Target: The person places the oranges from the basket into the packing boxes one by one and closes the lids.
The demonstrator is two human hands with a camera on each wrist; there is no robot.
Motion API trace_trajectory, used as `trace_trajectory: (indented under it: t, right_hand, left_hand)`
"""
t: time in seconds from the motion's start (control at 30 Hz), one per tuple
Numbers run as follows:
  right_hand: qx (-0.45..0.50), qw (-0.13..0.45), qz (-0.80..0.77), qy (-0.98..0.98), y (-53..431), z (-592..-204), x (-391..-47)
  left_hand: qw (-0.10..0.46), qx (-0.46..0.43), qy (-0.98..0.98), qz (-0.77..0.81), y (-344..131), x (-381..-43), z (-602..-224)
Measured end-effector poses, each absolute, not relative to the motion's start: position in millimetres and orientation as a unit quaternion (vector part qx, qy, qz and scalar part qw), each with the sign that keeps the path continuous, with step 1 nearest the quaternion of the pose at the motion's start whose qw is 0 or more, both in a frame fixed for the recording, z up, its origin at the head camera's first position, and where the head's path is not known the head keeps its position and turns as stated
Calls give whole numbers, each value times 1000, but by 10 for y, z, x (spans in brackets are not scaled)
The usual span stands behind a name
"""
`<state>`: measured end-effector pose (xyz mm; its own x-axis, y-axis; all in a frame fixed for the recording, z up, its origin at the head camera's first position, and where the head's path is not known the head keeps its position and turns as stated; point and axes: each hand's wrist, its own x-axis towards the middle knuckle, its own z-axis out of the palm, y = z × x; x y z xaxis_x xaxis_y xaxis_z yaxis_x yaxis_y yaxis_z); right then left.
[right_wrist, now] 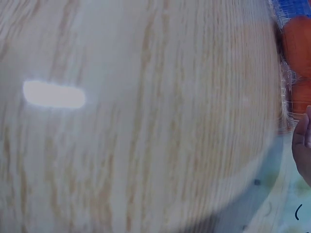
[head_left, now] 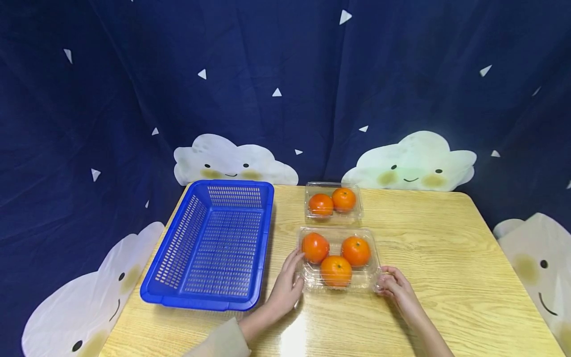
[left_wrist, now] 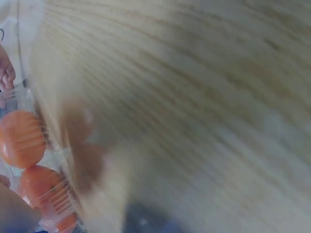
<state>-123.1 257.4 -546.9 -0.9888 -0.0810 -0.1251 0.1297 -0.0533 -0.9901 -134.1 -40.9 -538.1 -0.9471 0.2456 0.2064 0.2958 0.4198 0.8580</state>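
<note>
A clear plastic clamshell box with three round orange fruits inside sits on the table in front of me. My left hand is at its left side, fingertips touching the wall and thumb apart near the front left corner. At the front right corner, my right hand pinches the box edge between thumb and fingers. In the left wrist view, the fruits show through the ribbed plastic, with part of my left hand below. The right wrist view catches only a few fingers beside the box.
To the left stands a blue perforated plastic basket with nothing in it. Behind the held box is a second clear box with two orange fruits. A dark blue curtain with clouds hangs behind the wooden table.
</note>
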Motion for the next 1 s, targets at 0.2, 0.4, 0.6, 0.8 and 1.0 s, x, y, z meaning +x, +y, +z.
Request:
trace_trajectory:
  t: [0.2, 0.4, 0.6, 0.8, 1.0]
  right_hand:
    - [16, 77, -739, 669, 2562, -5476, -1221]
    - [8, 125, -722, 680, 2584, -5476, -1227]
    - [22, 199, -706, 679, 2600, -5462, -1244]
    - [12, 215, -696, 685, 2606, -5459, -1237]
    - [-6, 207, -688, 696, 2616, -5484, -1233]
  left_hand:
    - [0, -63, -787, -613, -391, -1336, -5438]
    - [-48, 1, -742, -668, -396, -1285, -5281]
    - [-105, 22, -715, -691, -405, -1288, -5285]
    - [-163, 14, -672, -722, -403, -1335, -5506]
    - [-173, 25, -647, -742, -410, -1276, -5275]
